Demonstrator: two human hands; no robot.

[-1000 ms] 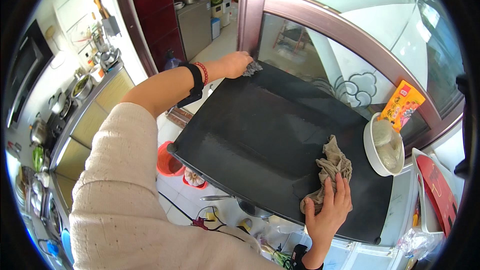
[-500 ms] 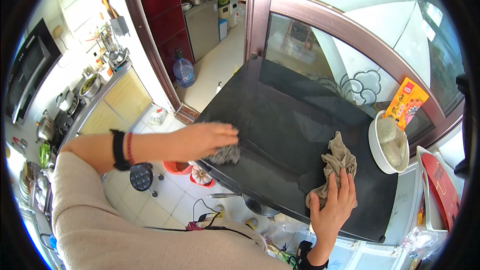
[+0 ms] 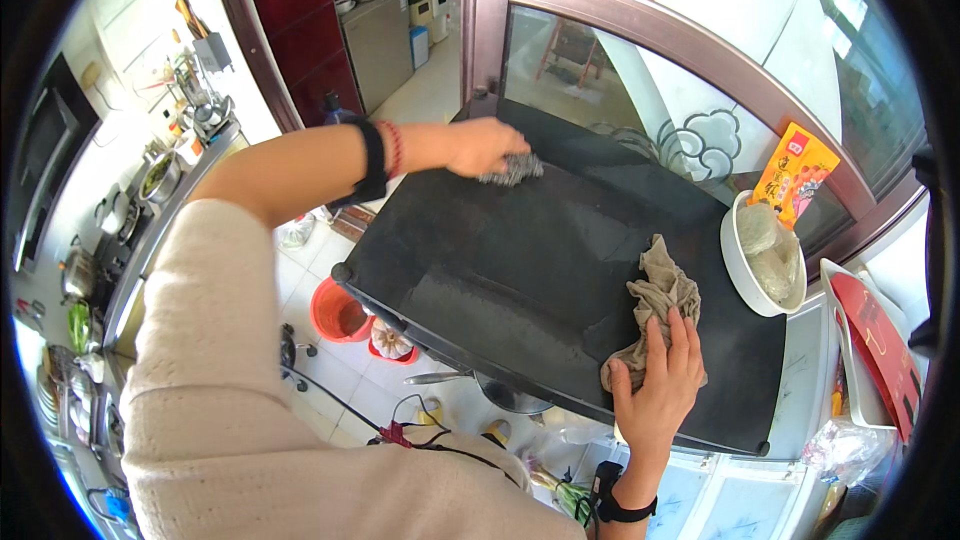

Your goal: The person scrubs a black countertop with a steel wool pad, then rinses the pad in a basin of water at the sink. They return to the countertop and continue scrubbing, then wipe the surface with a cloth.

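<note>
My left hand (image 3: 487, 146) reaches across to the far left part of a black tabletop (image 3: 470, 240). Its fingers close over a grey mesh scrubber (image 3: 516, 171), which looks like steel wool and touches the surface. Near the front right, a crumpled grey-brown cloth (image 3: 660, 275) lies on the same top. My right hand (image 3: 660, 370) rests on the lower end of this cloth, fingers stretched out over it and thumb apart. Part of the cloth is hidden under the palm.
A white bowl (image 3: 735, 265) with plastic-wrapped contents and an orange packet (image 3: 795, 175) stand at the table's right edge. A glass partition (image 3: 640, 90) borders the far side. Below the left edge are a red bucket (image 3: 335, 310) and garlic bulbs (image 3: 390, 340) in a red container.
My left hand has moved with the scrubber from the near left edge to the far side of the tabletop. My right hand stays on the cloth. The view has shifted slightly.
</note>
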